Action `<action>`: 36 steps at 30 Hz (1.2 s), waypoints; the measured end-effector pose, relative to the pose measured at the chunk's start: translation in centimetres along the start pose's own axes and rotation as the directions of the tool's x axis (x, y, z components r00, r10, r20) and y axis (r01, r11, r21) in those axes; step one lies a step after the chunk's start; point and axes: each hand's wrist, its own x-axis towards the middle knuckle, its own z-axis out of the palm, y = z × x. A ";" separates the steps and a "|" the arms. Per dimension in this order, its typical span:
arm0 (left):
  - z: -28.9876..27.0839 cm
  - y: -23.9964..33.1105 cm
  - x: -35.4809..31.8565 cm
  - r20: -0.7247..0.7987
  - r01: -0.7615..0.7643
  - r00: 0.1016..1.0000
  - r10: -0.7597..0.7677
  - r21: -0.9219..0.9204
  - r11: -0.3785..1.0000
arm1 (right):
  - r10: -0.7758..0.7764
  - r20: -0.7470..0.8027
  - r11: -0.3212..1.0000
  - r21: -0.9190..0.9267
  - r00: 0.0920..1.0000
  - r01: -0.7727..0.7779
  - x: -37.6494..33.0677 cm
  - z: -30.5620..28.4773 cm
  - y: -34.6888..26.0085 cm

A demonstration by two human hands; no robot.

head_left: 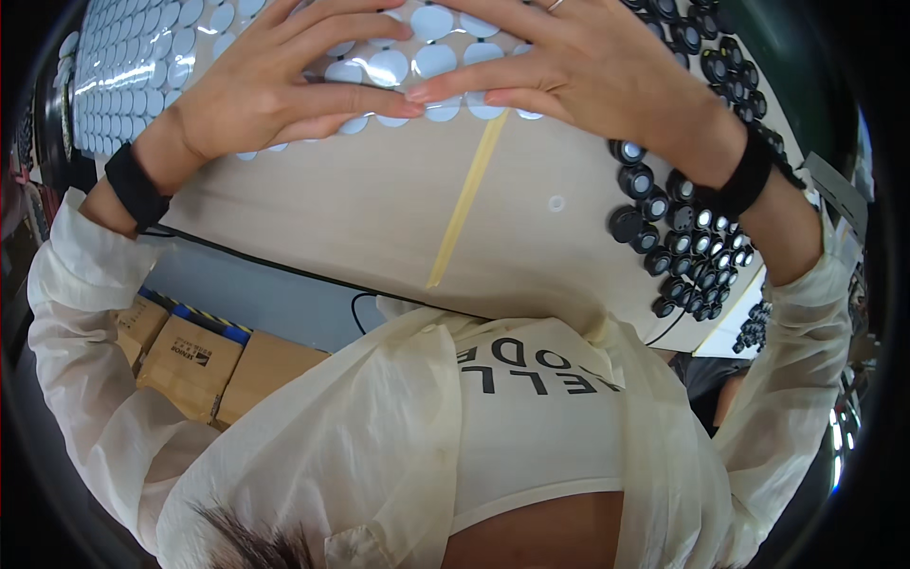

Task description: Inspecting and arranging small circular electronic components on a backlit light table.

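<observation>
The left hand [251, 95] and right hand [583, 76] spread wide over pale discs [436, 62] at the frame's upper centre, apparently steadying them; black caps [626, 224] sit right on the desk [322, 209], seemingly kept apart.

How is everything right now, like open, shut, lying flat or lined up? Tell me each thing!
Pale blue discs: in rows, partly covered
Left hand: open, fingers spread over the discs
Right hand: open, fingers spread over the discs
Yellow strip: straight, lying flat
Black round pieces: bunched at the right
Small pale ring: lying alone
Cardboard boxes: side by side, seemingly shut
Black wristbands: worn
</observation>
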 end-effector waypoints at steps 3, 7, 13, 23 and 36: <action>-0.6 0.6 0.2 0.028 0.083 0.996 -0.081 -0.082 0.993 | 0.048 0.049 0.998 -0.044 0.998 -0.046 0.0 -0.5 -0.6; -1.1 1.1 0.3 0.035 0.082 0.996 -0.080 -0.068 0.994 | 0.046 0.063 0.996 -0.084 0.997 -0.040 -0.2 -0.7 -0.8; -2.6 4.9 0.7 -0.011 0.179 0.984 -0.178 0.047 0.983 | -0.139 -0.212 0.958 -0.275 0.967 0.078 0.3 -1.2 -1.6; -12.5 7.9 3.0 -0.425 0.497 0.804 -0.416 0.097 0.862 | 0.155 -0.501 0.988 0.090 0.852 -0.126 2.3 -11.0 -2.5; -22.5 16.0 20.2 -0.363 0.185 0.915 -0.175 -0.007 0.983 | 0.174 -0.518 0.932 -0.189 0.837 -0.310 -13.2 -31.3 -12.8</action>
